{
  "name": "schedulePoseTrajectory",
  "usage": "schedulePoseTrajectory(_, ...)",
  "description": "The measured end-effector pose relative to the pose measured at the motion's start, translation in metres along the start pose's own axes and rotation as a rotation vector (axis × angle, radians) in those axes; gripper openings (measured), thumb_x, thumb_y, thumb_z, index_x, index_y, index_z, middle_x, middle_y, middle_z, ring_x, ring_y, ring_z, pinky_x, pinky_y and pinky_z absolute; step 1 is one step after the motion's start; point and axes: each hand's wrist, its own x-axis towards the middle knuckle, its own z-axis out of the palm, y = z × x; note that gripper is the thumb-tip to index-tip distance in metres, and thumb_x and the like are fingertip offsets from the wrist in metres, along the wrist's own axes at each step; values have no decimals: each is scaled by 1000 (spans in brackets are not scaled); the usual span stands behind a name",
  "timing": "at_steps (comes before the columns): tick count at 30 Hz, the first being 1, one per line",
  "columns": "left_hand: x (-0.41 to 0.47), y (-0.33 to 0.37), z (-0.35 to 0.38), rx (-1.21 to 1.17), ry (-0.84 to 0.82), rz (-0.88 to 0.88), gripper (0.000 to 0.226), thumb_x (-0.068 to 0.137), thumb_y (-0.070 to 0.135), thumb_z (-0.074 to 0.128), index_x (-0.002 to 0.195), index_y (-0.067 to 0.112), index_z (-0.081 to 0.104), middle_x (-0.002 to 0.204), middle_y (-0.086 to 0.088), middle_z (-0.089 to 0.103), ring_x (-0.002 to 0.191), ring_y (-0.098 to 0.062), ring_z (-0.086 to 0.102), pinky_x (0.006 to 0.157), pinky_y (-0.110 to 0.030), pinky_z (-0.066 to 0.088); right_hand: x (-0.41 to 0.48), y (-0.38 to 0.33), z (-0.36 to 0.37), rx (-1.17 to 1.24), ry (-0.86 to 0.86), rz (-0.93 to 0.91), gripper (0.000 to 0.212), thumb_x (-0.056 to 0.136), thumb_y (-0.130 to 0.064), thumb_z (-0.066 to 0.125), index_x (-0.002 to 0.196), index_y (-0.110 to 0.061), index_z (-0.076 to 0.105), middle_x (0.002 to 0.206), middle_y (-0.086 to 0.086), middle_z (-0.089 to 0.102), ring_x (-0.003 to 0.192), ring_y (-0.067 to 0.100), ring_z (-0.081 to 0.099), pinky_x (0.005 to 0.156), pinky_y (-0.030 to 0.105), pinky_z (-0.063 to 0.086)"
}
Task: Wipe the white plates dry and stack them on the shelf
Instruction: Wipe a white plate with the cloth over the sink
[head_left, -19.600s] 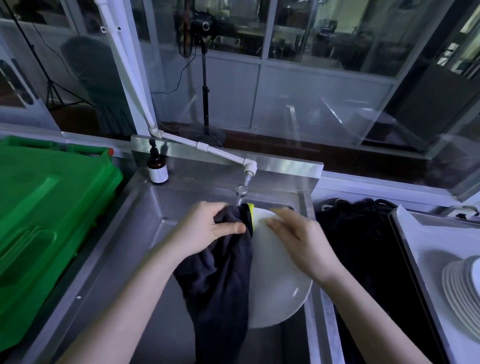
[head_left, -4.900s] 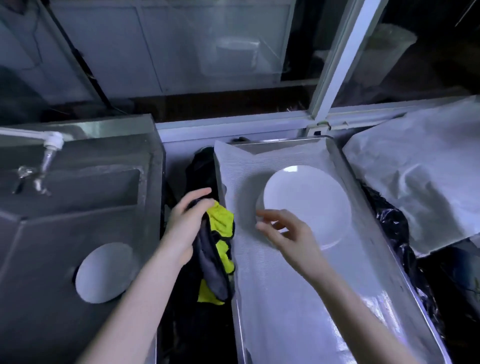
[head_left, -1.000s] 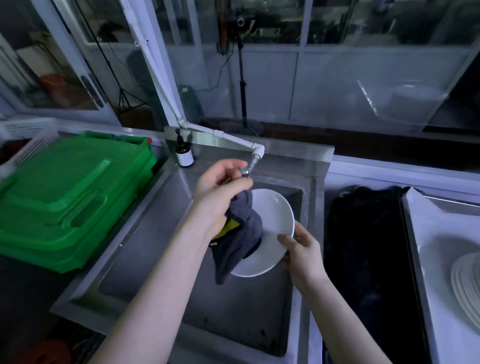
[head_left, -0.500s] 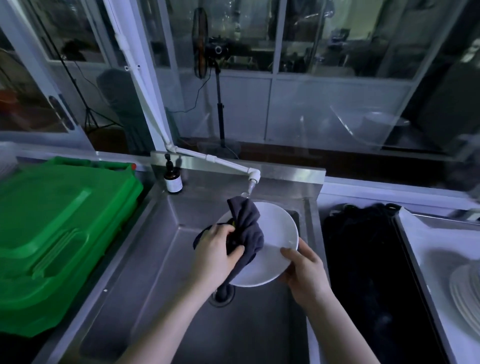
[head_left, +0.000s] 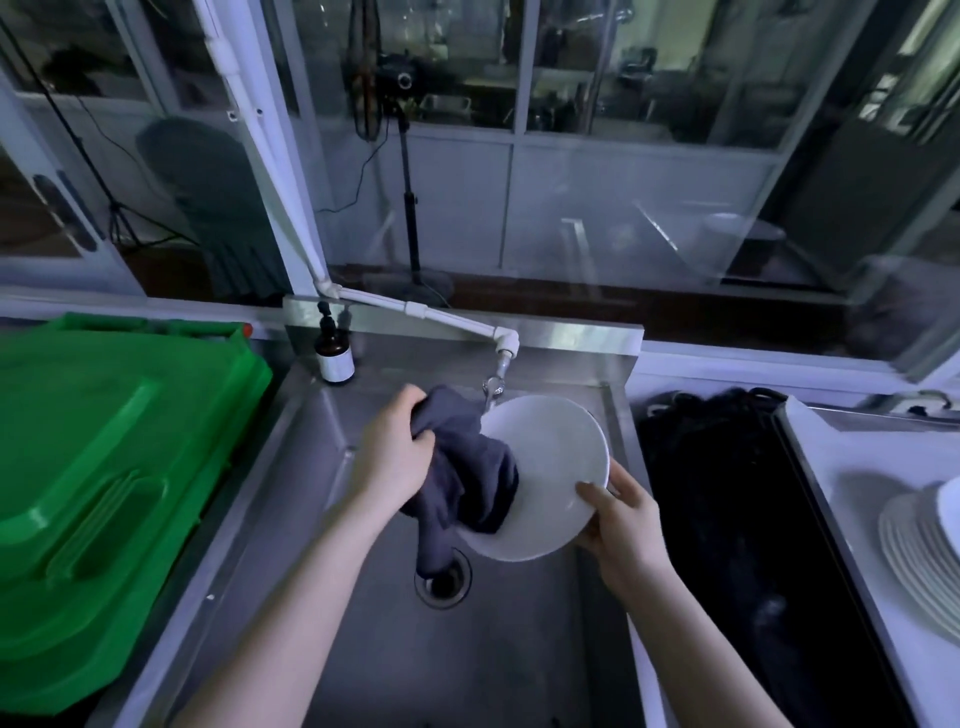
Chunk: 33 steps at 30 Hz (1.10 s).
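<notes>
Over the steel sink I hold a white plate tilted, its face turned toward me. My right hand grips its lower right rim, thumb on the face. My left hand grips a dark grey cloth bunched against the plate's left side; a tail of the cloth hangs down toward the drain. A stack of white plates lies on the white-lined shelf tray at the far right.
A white pipe tap ends just above the plate. A brown bottle stands at the sink's back left corner. Green plastic crates fill the left. A dark gap with black material separates sink and tray.
My left hand has shifted up and left along the plate with the cloth, which now covers the plate's left side. My right hand keeps its grip on the lower right rim.
</notes>
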Motion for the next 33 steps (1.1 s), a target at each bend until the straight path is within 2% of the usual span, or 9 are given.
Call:
schedulePoseTrajectory(6, -16, 25, -1, 268, 265, 152, 29, 89, 10, 61, 117, 18, 60, 103, -12, 69, 95, -37, 62, 65, -35, 41, -12, -12, 6, -81, 68, -135, 58, 87, 6, 54, 95, -47, 74, 93, -3, 77, 93, 29, 71, 71, 55, 61)
schedulePoseTrajectory(8, -27, 35, 15, 210, 14, 229, 35, 91, 21, 62, 126, 19, 58, 116, -8, 69, 105, -33, 63, 74, -34, 43, -17, -16, 9, -65, 15, -153, 56, 88, 6, 52, 97, -44, 75, 92, -1, 77, 87, 25, 70, 69, 49, 61)
schedulePoseTrajectory(10, -36, 39, 33, 74, -436, 235, 39, 95, 28, 57, 134, 23, 57, 134, 3, 60, 119, -22, 58, 90, -25, 42, -23, -19, 10, -43, -81, -143, 48, 89, 7, 51, 97, -34, 77, 86, 6, 73, 78, 24, 64, 61, 38, 56)
schedulePoseTrajectory(12, -38, 36, 40, -51, -618, 143, 39, 97, 20, 49, 134, 29, 59, 134, 9, 57, 110, -11, 60, 92, -25, 48, -29, -22, 7, 14, -120, -106, 41, 89, 7, 52, 98, -24, 77, 85, 12, 70, 75, 27, 63, 59, 34, 53)
schedulePoseTrajectory(14, -35, 29, 36, -2, -451, 207, 40, 93, 12, 53, 126, 32, 64, 108, 16, 64, 81, -4, 61, 71, -14, 50, -34, -22, -2, 99, -124, -55, 39, 90, 7, 52, 101, -21, 76, 87, 14, 72, 72, 26, 67, 57, 34, 55)
schedulePoseTrajectory(17, -40, 13, 37, 323, -162, 497, 41, 87, 16, 66, 125, 29, 65, 128, 16, 57, 109, -12, 53, 91, -22, 45, -42, -24, -9, 117, -141, -53, 41, 90, 5, 52, 105, -24, 76, 89, 12, 73, 74, 25, 67, 58, 35, 55)
schedulePoseTrajectory(21, -73, 18, 58, 264, -238, 648, 49, 93, 30, 43, 139, 21, 54, 152, 0, 43, 140, -26, 35, 117, -42, 28, -42, -31, -12, 164, -175, -71, 39, 89, 6, 51, 111, -17, 74, 90, 17, 66, 79, 29, 60, 61, 35, 51)
schedulePoseTrajectory(29, -35, 38, 43, 750, -287, 518, 58, 105, 33, 21, 156, 18, -2, 165, -2, 2, 150, -28, -13, 121, -40, 4, -56, -34, -15, 168, -277, -62, 39, 88, 7, 52, 112, -14, 74, 92, 15, 73, 73, 26, 69, 55, 34, 54)
schedulePoseTrajectory(33, -62, 20, 31, 741, -299, 495, 65, 94, 41, 13, 156, 22, 14, 165, 0, 8, 151, -27, -7, 121, -52, -4, -48, -56, -25, 230, -171, -112, 42, 89, 8, 51, 111, -18, 75, 88, 7, 73, 70, 19, 69, 53, 29, 54)
